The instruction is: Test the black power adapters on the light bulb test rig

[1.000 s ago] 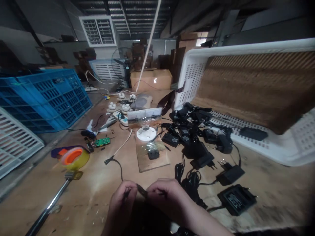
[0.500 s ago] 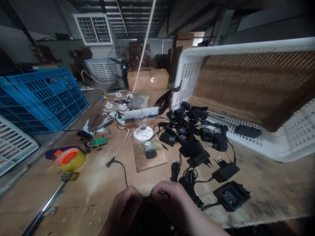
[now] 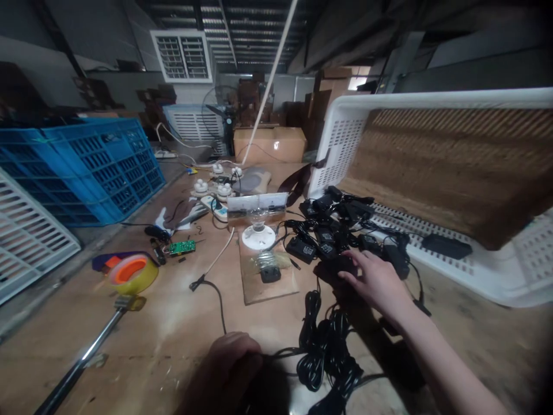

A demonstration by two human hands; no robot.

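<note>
My left hand (image 3: 235,360) is low at the front edge, dark and partly in shadow. Its fingers are curled closed around a black cable (image 3: 287,350) that runs right to several coiled black cables (image 3: 332,357). Farther up on the right, my right hand (image 3: 378,282) reaches into a heap of black power adapters (image 3: 326,236). Its thumb and fingers are on either side of the end of one black power adapter (image 3: 332,270), which lies on the table. Part of that adapter is hidden by the fingers.
A bulb socket (image 3: 258,237) stands on a wooden board (image 3: 268,291) at the centre. A white crate (image 3: 332,150) lies on its side at right, a blue crate (image 3: 99,173) at left. Yellow tape (image 3: 149,279), a hammer (image 3: 86,351) and a green circuit board (image 3: 182,247) lie left.
My hands have parted. The right one has moved up and right to the adapter heap, while the left stays low in front. Coiled cables now lie spread more openly between them.
</note>
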